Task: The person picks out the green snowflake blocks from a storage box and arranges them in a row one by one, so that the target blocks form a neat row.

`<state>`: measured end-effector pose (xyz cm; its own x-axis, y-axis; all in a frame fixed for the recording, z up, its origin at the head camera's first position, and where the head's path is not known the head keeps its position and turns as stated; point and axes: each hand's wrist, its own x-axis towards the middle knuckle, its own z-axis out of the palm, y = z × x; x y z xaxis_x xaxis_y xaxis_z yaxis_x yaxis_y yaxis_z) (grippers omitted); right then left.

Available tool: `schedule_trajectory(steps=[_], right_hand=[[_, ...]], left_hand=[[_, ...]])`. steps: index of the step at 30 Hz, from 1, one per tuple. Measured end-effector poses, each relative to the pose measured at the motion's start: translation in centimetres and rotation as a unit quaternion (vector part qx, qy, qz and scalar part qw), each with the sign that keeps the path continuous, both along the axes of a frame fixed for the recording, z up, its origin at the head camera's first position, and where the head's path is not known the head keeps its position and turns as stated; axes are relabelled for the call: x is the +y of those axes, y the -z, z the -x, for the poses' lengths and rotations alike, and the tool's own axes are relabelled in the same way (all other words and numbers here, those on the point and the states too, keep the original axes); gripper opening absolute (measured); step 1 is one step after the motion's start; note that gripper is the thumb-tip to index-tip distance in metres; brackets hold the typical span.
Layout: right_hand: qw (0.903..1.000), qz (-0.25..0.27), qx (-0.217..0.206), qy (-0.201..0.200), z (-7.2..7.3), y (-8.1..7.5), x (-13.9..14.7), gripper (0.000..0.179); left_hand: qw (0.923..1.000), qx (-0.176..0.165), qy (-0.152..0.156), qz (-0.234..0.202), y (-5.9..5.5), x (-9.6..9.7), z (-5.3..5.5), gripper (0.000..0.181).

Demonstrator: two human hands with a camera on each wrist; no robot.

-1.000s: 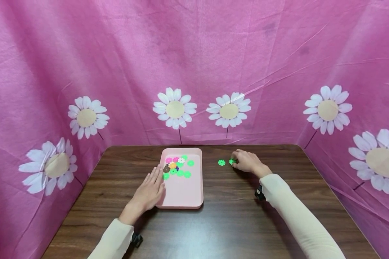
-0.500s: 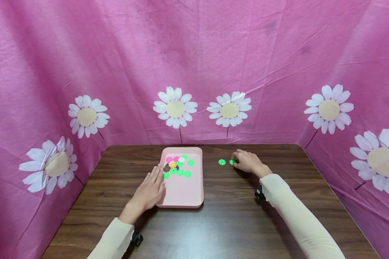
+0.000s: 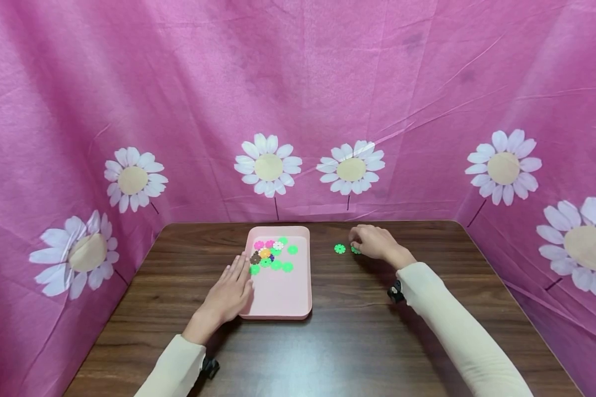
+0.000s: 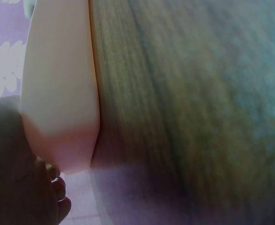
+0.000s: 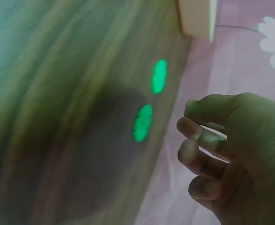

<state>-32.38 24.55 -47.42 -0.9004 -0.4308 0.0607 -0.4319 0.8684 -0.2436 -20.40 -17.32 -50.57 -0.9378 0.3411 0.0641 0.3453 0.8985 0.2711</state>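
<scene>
With its fingers straight, my left hand (image 3: 228,295) rests along the left edge of the pink tray (image 3: 280,300). The left wrist view shows the tray's outer wall (image 4: 60,70) beside the dark hand. My right hand (image 3: 374,242) hovers just over the table, its fingers loosely bent and holding nothing in the right wrist view. Below it lies one green flower-shaped disc (image 3: 356,251), partly covered in the head view. Another green flower disc (image 3: 340,249) lies flat to its left, a small gap between them.
Inside the tray's upper half lie several flower discs: green, pink (image 3: 259,245), white (image 3: 278,245), orange (image 3: 265,253), brown (image 3: 255,258) and purple. The wooden table (image 3: 357,342) ends at a pink curtain (image 3: 298,82) printed with daisies.
My right hand has let go of the nearer green disc, rising a little and shifting left. The disc stays on the table. My left hand and the tray have not moved.
</scene>
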Motion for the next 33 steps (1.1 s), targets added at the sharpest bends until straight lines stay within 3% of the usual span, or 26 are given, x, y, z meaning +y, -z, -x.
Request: schedule_trajectory(steps=[4, 15, 24, 33], right_hand=[[0.9999, 0.006, 0.007, -0.011, 0.2, -1.3, -1.4, 0.006], [0.996, -0.008, 0.052, -0.072, -0.1, -4.3, -6.2, 0.011], [0.9915, -0.022, 0.072, -0.106, 0.4, -4.8, -10.5, 0.011], [0.9889, -0.03, 0.055, -0.135, 0.5, -4.8, -14.9, 0.011]], left_hand=[[1.0, 0.008, 0.002, -0.004, 0.1, 0.0, 0.1, 0.06], [0.9999, -0.009, -0.002, 0.008, -0.1, 0.0, 0.0, 0.061], [0.9999, -0.009, -0.003, 0.005, 0.0, 0.0, 0.1, 0.061], [0.9998, -0.014, -0.007, 0.01, -0.2, 0.1, 0.0, 0.061]])
